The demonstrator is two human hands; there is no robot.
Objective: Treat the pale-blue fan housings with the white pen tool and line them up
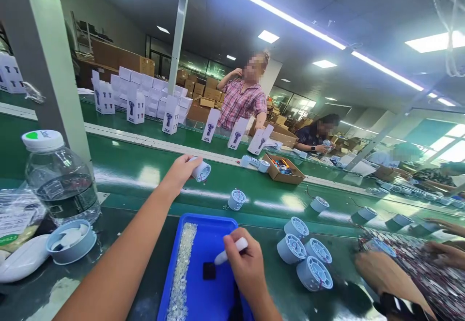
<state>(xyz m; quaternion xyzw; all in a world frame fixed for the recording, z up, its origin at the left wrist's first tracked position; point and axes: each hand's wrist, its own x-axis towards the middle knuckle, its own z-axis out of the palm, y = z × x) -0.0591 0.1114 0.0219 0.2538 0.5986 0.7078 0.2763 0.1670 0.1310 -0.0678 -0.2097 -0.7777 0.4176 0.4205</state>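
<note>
My left hand (pixel 181 173) reaches out over the green conveyor belt. Its fingers are closed around a light-blue round fan housing (pixel 202 171). Over the blue tray (pixel 232 221), my right hand (pixel 249 265) grips a white pen-shaped tool (pixel 232 250). The tool's tip is beside a small black square (pixel 209 271) on the tray floor; whether they touch I cannot tell. A strip of small clear plastic pieces (pixel 183 267) lies along the tray's left side. Another fan housing (pixel 237 199) sits on the belt just beyond the tray.
Several housings (pixel 291 248) stand right of the tray. A co-worker's hands (pixel 381 270) work over a pile of wired parts (pixel 417 267) at right. Left are a water bottle (pixel 61 180) and a housing with blades (pixel 71 241). White boxes (pixel 170 115) and an open carton (pixel 283 168) stand beyond.
</note>
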